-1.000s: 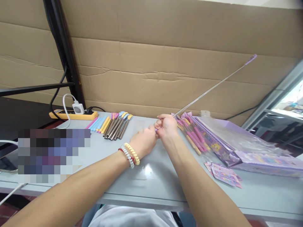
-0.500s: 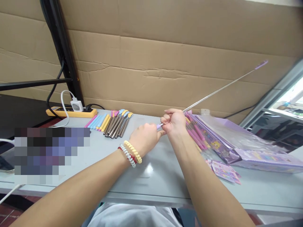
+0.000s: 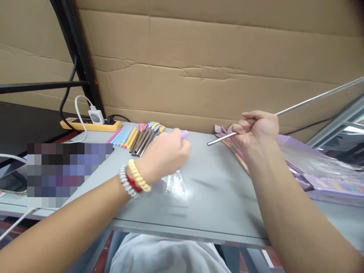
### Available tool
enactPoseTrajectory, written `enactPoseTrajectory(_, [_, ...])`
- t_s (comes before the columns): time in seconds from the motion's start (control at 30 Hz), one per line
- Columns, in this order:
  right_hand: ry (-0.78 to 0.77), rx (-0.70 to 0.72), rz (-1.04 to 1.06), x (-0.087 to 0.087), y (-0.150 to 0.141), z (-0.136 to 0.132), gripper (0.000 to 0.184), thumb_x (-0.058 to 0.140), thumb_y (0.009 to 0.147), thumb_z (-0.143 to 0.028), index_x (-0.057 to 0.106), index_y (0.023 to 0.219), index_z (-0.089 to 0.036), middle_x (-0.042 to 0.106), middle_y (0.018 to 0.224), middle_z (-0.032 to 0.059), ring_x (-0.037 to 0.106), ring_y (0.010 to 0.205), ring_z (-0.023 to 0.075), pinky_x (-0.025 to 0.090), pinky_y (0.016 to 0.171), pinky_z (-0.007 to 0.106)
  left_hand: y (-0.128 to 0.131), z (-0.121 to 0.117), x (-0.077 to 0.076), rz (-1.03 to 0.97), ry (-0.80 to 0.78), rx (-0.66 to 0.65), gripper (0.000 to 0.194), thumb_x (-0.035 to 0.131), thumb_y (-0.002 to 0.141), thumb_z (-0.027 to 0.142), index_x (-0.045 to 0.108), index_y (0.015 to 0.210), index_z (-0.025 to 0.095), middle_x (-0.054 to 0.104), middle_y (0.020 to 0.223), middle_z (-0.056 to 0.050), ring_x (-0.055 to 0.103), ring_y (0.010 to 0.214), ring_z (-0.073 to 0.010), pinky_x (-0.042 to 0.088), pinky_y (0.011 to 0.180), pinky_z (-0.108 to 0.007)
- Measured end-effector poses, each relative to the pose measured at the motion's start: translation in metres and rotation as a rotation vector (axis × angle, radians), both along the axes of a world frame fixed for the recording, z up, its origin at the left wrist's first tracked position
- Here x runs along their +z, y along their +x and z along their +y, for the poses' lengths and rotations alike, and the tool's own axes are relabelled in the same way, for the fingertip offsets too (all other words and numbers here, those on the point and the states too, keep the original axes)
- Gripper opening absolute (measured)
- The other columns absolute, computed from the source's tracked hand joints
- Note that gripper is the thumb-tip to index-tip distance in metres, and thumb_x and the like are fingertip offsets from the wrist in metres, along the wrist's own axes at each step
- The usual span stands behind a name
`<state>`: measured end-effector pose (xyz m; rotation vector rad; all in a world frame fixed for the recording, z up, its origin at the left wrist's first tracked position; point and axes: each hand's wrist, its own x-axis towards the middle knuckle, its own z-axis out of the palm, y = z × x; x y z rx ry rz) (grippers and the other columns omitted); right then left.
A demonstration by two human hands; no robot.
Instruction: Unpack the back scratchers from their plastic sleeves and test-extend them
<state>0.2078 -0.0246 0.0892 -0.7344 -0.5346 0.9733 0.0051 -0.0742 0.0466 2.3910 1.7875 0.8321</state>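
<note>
My left hand [image 3: 169,151] is closed around a purple handle sleeve [image 3: 184,134], of which only the end shows above the fingers. My right hand [image 3: 258,131], off to the right, grips a thin silver metal rod [image 3: 315,99]. One bare end of the rod points toward my left hand, with a gap between; its other end runs out of view at the right. Behind my left hand lie several back scratchers [image 3: 142,140] with metal shafts and pink, blue and yellow hand-shaped heads. Beside them is a row of pink, blue and yellow sleeves [image 3: 125,137].
A clear plastic bag [image 3: 175,185] lies on the grey table [image 3: 210,212]. Packaged pink items [image 3: 222,131] and a purple box [image 3: 327,193] with clear film are at the right. A yellow power strip [image 3: 65,124] with plugs stands at the back left, before a cardboard wall [image 3: 176,45].
My hands have moved apart, the right one going right with the rod. The purple sleeve has come off the rod's near end and stays in my left hand.
</note>
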Motion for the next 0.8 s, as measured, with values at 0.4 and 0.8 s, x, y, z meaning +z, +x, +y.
enactPoseTrajectory(0.4, [-0.051,0.345,-0.261,-0.029,0.044,-0.016,0.039,0.040,0.085,-0.055,0.041,0.063,-0.023,0.030,0.043,-0.0048,0.028,0.035,0.0101,0.029,0.035,0.023,-0.102,0.059,0.049,-0.097,-0.071,0.423,0.029,0.054,0.078,0.043,0.065,0.070,0.018,0.057,0.051,-0.002,0.058,0.067,-0.0197,0.044,0.070,-0.028])
enactPoseTrajectory(0.8, [0.024,0.253,-0.401,-0.052,0.044,-0.016,0.029,0.057,0.085,-0.047,0.045,0.076,-0.021,0.051,0.051,-0.0046,0.055,0.041,0.0134,0.050,0.045,0.029,-0.145,0.111,-0.019,0.117,-0.152,0.707,0.044,0.048,0.082,0.037,0.071,0.104,0.007,0.068,0.109,-0.024,0.062,0.105,-0.0372,0.048,0.086,-0.042])
